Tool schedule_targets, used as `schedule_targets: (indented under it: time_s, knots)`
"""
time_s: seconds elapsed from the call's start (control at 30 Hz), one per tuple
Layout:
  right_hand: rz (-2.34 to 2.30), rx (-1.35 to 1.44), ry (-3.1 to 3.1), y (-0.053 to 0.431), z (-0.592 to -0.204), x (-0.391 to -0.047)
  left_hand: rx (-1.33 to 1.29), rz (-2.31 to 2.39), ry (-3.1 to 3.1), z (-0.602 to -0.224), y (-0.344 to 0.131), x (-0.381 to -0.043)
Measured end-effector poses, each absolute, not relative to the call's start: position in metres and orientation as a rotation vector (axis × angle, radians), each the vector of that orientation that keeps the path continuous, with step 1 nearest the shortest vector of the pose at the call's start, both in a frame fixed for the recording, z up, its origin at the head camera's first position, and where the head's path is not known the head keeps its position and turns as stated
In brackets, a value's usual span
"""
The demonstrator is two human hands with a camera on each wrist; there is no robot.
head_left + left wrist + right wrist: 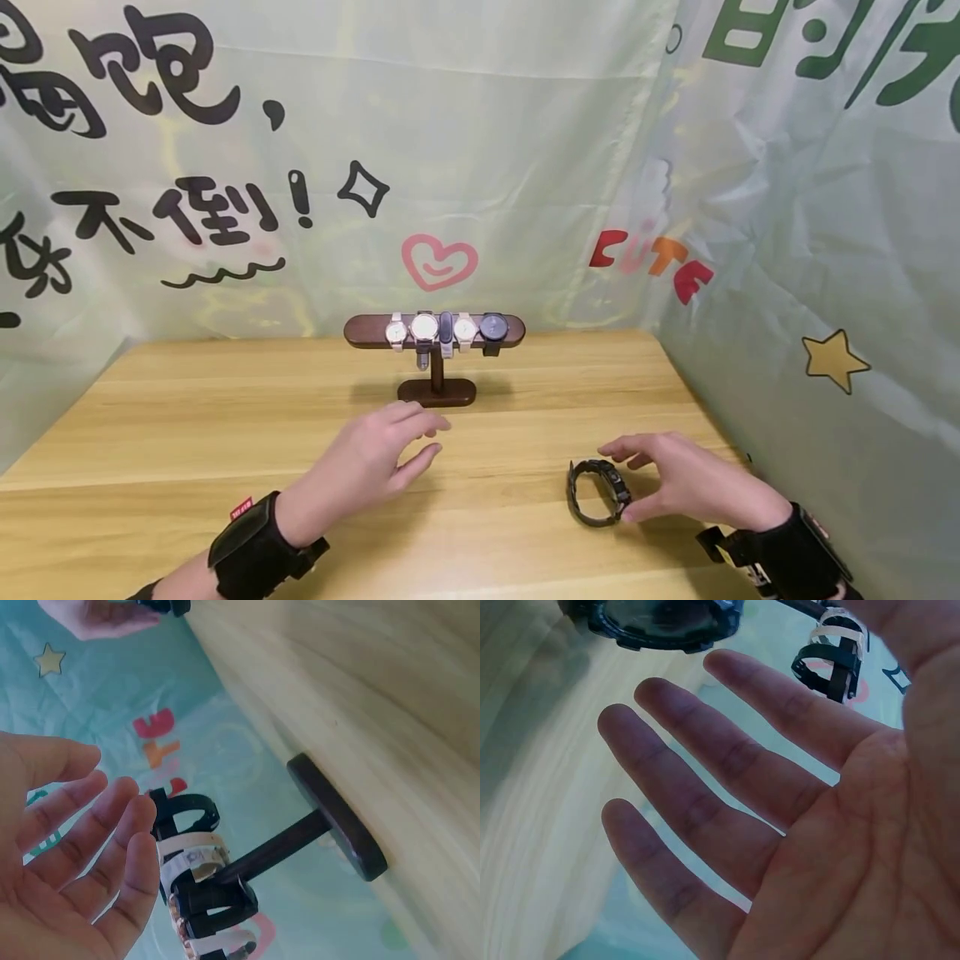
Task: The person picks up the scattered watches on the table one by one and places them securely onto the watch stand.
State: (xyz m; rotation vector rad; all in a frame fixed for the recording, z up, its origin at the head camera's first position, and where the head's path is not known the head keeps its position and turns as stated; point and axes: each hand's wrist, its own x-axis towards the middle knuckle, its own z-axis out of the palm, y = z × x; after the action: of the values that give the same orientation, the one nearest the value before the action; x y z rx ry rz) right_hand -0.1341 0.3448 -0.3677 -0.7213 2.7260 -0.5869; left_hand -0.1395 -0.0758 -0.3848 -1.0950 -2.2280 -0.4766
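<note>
A black wristwatch with its strap closed in a loop stands on the table at the right. Beside it is my right hand, thumb tip at the watch's near edge and fingers loosely spread; whether the thumb touches it I cannot tell. In the right wrist view the watch's dark case lies beyond the fingertips, partly cut off. My left hand hovers in front of a dark brown watch stand, fingers relaxed and holding nothing. Along the stand's bar sit several watches, among them a dark blue-faced watch at the right end.
The wooden table meets a printed pale green cloth at the back and another cloth side at the right. Black bands with small devices wrap both wrists, such as the left wristband.
</note>
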Motion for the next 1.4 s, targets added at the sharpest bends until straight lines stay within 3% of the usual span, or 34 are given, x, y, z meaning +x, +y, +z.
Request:
schedule_targets:
  time_s: [0.5,0.97,1.4]
  knots:
    - [-0.581,-0.703,2.688,0.323,-0.374,-0.144,-1.107,-0.493,-2.317,-0.395,-0.080,-0.134]
    - [-0.537,-0.884,2.751,0.274,-0.382,-0.169,-1.102,-0.488,-2.387,-0.399,-0.086,-0.132]
    - [-0.578,-0.896,2.730,0.269,-0.389,-0.178,-1.088,-0.510,-2.417,-0.395,-0.088,-0.133]
